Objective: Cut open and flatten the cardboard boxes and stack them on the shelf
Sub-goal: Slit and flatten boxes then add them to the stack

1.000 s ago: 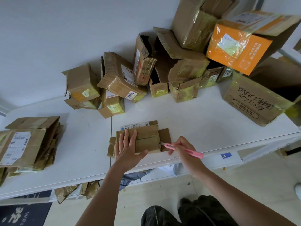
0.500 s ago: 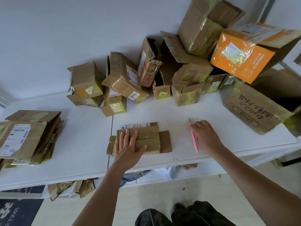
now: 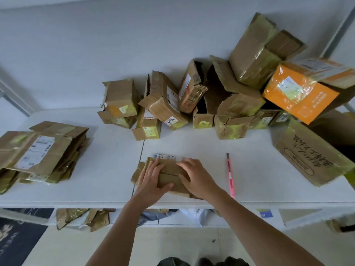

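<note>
Both hands, left hand (image 3: 151, 181) and right hand (image 3: 197, 178), are pressing open-fingered on the flattened box (image 3: 169, 175) lying crosswise, while the knife (image 3: 230, 175) is pointing away.

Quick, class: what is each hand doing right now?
Left hand: open, pressing flat on the flattened box.
Right hand: open, also pressing the box; holds nothing.

A flattened brown cardboard box (image 3: 169, 174) lies near the table's front edge.
</note>
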Demonstrator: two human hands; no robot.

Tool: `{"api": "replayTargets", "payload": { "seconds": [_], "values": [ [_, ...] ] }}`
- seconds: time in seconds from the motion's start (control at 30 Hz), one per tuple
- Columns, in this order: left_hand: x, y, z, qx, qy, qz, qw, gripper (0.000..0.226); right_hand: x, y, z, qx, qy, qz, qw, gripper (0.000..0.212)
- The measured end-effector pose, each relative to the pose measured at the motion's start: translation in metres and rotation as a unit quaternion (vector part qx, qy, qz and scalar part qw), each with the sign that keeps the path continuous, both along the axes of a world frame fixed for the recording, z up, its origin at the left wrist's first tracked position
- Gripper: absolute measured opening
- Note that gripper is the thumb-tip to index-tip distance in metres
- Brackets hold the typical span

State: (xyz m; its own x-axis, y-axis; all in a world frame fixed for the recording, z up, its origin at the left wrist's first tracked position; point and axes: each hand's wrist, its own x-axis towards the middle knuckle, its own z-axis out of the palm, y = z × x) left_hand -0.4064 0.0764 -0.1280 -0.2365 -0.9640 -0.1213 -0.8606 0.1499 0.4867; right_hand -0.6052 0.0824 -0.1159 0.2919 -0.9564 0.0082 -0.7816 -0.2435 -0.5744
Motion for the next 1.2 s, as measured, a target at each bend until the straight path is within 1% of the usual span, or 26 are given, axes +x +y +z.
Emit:
{"api": "replayTargets", "payload": {
  "seconds": [0.07,0.17,0.2,0.23,0.27,0.33,0.37,0.4,0.43,0.53,0.63,0.7,0.73,0.93,1.03,1.13,1.2],
  "values": [
    [0.010,0.004,0.002,-0.002,0.010,0.064,0.998,0.095,0.007,0.016,-0.005,-0.033,0.071,-0.015,0.997,0.048],
    [0.018,0.009,0.008,0.022,0.000,0.205,0.979,0.116,0.015,0.033,-0.010,-0.030,0.138,-0.043,0.989,0.054],
    [0.014,0.011,0.011,0.042,0.012,0.248,0.968,0.120,0.016,0.033,-0.010,-0.030,0.153,-0.045,0.987,0.055],
    [0.009,0.012,0.012,0.067,0.045,0.291,0.953,0.118,0.018,0.031,-0.009,-0.032,0.161,-0.045,0.985,0.055],
    [0.004,0.014,0.012,0.095,0.105,0.335,0.932,0.108,0.019,0.028,-0.006,-0.034,0.160,-0.041,0.986,0.053],
    [-0.006,0.019,0.012,0.148,0.250,0.406,0.867,0.070,0.024,0.020,0.001,-0.030,0.138,-0.023,0.990,0.048],
    [-0.008,0.021,0.011,0.161,0.300,0.429,0.837,0.057,0.026,0.017,0.003,-0.025,0.127,-0.012,0.992,0.046],
    [-0.008,0.021,0.009,0.164,0.320,0.440,0.823,0.052,0.028,0.015,0.005,-0.017,0.121,-0.003,0.993,0.045],
    [-0.007,0.021,0.008,0.162,0.330,0.444,0.817,0.049,0.029,0.013,0.006,-0.009,0.118,0.005,0.993,0.046],
    [-0.005,0.018,0.010,0.162,0.324,0.442,0.821,0.049,0.030,0.008,0.007,0.002,0.133,0.016,0.991,0.052],
    [-0.005,0.018,0.011,0.173,0.319,0.436,0.823,0.050,0.032,0.004,0.009,-0.001,0.179,0.033,0.983,0.056],
    [-0.005,0.018,0.012,0.174,0.321,0.435,0.823,0.050,0.033,0.004,0.010,-0.010,0.202,0.049,0.978,0.057],
    [-0.005,0.018,0.013,0.174,0.323,0.437,0.821,0.050,0.032,0.004,0.010,-0.015,0.199,0.056,0.978,0.056],
    [-0.004,0.020,0.013,0.167,0.329,0.436,0.820,0.053,0.026,-0.007,0.020,-0.022,0.121,0.050,0.991,0.037],
    [-0.004,0.019,0.013,0.166,0.332,0.436,0.820,0.054,0.020,-0.015,0.021,-0.004,0.033,0.041,0.999,0.032],
    [-0.003,0.019,0.013,0.175,0.338,0.438,0.815,0.052,0.006,-0.031,0.016,0.050,-0.051,-0.029,0.997,0.037],
    [-0.003,0.019,0.013,0.182,0.343,0.439,0.810,0.052,-0.003,-0.041,0.010,0.115,-0.066,-0.069,0.989,0.038]
  ]
}}
